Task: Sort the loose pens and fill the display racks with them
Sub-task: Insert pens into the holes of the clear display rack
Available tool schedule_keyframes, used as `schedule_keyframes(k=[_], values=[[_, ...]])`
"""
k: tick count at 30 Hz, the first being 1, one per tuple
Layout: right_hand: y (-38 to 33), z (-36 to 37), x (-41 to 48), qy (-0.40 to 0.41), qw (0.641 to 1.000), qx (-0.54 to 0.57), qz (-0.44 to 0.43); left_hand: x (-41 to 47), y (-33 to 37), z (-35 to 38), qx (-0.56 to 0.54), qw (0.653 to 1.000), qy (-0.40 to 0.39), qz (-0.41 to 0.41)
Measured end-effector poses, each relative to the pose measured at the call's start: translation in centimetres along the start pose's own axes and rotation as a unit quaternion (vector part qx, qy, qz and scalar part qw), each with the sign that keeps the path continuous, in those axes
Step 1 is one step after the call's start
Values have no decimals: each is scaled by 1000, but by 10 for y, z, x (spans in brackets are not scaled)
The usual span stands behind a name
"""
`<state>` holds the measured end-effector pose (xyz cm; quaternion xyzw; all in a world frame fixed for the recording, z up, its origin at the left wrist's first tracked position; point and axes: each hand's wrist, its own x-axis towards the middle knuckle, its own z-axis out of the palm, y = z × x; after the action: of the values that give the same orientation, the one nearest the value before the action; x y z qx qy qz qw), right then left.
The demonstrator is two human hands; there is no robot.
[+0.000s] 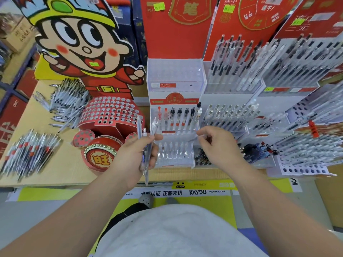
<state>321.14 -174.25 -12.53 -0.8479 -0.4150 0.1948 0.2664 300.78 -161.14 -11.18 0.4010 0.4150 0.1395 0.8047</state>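
On the left, a heap of loose pens [30, 152] lies on the worktop [63, 169] close to its front edge, so a careless forearm could roll some onto the floor. Next comes the red holed rack [109, 112], still unfilled. The left hand [137, 154] has its fingers curled round a small bundle of clear pens [147, 138] that stands upright. From here the grip looks loose, and one could slide out underneath. The right hand [219, 145] pinches a single pen [193, 139], blurred, aimed at the clear tiered rack [174, 160], whose middle row already holds a few pens. A crooked push there might tip those neighbours, or seat this pen among the wrong kind. The full racks [241, 75] to the right stand near that wrist.
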Motion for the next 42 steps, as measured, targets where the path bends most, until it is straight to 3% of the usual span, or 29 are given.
schedule_keyframes(k=[12,27,42], values=[[5,10,11,-10,997,-81,13,-2,-8,-13,-5,1000,21,-3],[3,26,25,-98,965,-245,-16,-1,-7,-13,1,1000,8,-5],[11,30,24,-102,974,-202,-15,4,-17,-14,8,1000,6,-9]])
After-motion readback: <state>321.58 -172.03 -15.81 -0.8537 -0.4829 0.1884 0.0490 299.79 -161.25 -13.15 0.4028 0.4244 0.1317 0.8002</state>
